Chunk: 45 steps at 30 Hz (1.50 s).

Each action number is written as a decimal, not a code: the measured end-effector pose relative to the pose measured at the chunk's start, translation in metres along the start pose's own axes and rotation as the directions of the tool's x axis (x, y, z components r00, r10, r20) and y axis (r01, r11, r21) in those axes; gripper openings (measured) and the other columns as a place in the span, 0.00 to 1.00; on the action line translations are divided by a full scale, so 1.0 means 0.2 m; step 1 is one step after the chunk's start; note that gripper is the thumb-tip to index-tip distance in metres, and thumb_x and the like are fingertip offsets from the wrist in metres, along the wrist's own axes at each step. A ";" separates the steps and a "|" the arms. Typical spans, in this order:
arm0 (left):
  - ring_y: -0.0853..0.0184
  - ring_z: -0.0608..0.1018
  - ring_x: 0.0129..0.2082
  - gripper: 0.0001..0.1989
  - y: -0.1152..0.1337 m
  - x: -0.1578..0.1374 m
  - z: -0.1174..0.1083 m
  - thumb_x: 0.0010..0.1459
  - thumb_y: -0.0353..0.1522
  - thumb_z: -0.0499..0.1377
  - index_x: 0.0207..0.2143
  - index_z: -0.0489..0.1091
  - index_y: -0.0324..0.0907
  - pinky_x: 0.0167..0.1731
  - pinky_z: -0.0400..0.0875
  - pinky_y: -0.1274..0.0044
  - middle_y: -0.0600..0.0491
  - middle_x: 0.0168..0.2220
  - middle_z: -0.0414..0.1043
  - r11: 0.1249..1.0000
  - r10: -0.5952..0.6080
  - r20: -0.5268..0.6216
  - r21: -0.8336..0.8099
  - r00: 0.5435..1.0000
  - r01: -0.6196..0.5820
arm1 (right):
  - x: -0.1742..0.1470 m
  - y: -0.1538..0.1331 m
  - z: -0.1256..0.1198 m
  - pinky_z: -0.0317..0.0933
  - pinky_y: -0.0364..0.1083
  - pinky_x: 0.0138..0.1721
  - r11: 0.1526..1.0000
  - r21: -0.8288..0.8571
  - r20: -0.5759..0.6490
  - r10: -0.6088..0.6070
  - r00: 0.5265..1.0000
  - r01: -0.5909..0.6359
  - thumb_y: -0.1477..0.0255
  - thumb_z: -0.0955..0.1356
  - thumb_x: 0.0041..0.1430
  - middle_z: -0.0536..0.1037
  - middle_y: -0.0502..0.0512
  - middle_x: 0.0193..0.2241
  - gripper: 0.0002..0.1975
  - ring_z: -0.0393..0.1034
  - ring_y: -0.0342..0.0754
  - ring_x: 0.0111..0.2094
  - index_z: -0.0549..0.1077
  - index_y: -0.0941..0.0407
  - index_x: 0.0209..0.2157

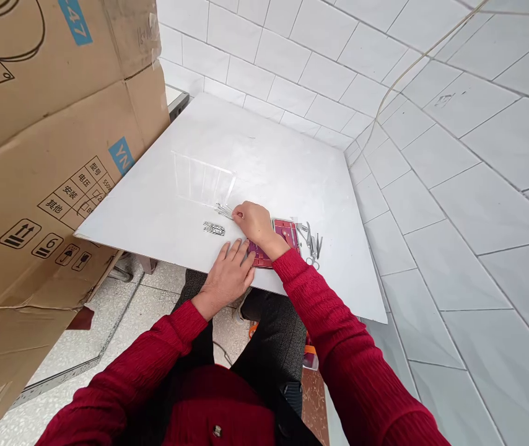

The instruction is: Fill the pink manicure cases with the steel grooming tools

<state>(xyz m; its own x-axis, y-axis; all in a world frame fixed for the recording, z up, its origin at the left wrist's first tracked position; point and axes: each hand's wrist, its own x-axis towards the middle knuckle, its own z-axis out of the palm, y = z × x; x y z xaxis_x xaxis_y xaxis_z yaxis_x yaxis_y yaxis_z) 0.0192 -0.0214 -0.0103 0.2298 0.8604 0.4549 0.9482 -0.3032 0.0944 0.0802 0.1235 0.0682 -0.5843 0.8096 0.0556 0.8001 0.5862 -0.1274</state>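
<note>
A red manicure case [285, 234] lies spread on the white table, partly covered by my right wrist. My left hand [230, 272] rests palm down at the table's front edge, fingers stretched out and their tips at the case's left side. Above it, my right hand [256, 222] is closed in a pinch beside several slim metal manicure tools [224, 211]. Whether one is between its fingertips is hidden. Nail clippers [214, 228] lie just left of my hands. To the right of the case are small scissors [313, 262] and other slender metal tools [319, 246].
The white tabletop [292, 167] reaches back to a tiled wall [320, 68]. A large cardboard box [60, 124] stands against its left side. A pale cable [413, 65] runs down the wall at the back right corner.
</note>
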 end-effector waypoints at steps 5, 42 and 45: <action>0.49 0.69 0.64 0.21 0.00 0.00 0.00 0.69 0.36 0.53 0.59 0.71 0.35 0.64 0.63 0.57 0.38 0.64 0.68 1.000 -0.006 0.000 -0.007 1.000 0.006 | 0.06 -0.02 0.03 0.53 0.45 0.33 0.990 -0.126 0.042 -0.052 0.998 0.057 0.72 0.61 0.70 0.81 0.57 0.41 0.15 0.73 0.48 0.38 0.80 0.56 0.39; 0.50 0.68 0.65 0.23 0.00 -0.01 0.01 0.69 0.36 0.52 0.62 0.68 0.36 0.65 0.61 0.57 0.38 0.63 0.69 1.000 -0.015 0.005 -0.017 1.000 0.015 | 0.12 -0.11 0.02 0.66 0.49 0.43 0.930 -0.310 0.174 -0.147 0.974 0.196 0.82 0.60 0.65 0.81 0.71 0.44 0.17 0.77 0.59 0.47 0.79 0.61 0.44; 0.50 0.68 0.66 0.23 0.00 -0.01 0.00 0.70 0.36 0.52 0.62 0.68 0.36 0.65 0.61 0.57 0.38 0.63 0.68 1.000 -0.015 0.011 -0.013 1.000 0.015 | 0.13 -0.12 0.01 0.66 0.50 0.44 0.925 -0.321 0.191 -0.149 0.970 0.205 0.82 0.60 0.65 0.81 0.71 0.44 0.17 0.77 0.59 0.48 0.79 0.61 0.46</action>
<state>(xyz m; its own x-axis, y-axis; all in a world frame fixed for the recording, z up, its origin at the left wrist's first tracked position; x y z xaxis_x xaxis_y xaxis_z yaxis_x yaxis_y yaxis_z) 0.0192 -0.0235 -0.0123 0.2182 0.8690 0.4442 0.9485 -0.2959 0.1130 0.0454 0.1292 0.0710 -0.7118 0.6928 -0.1159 0.6637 0.7174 0.2117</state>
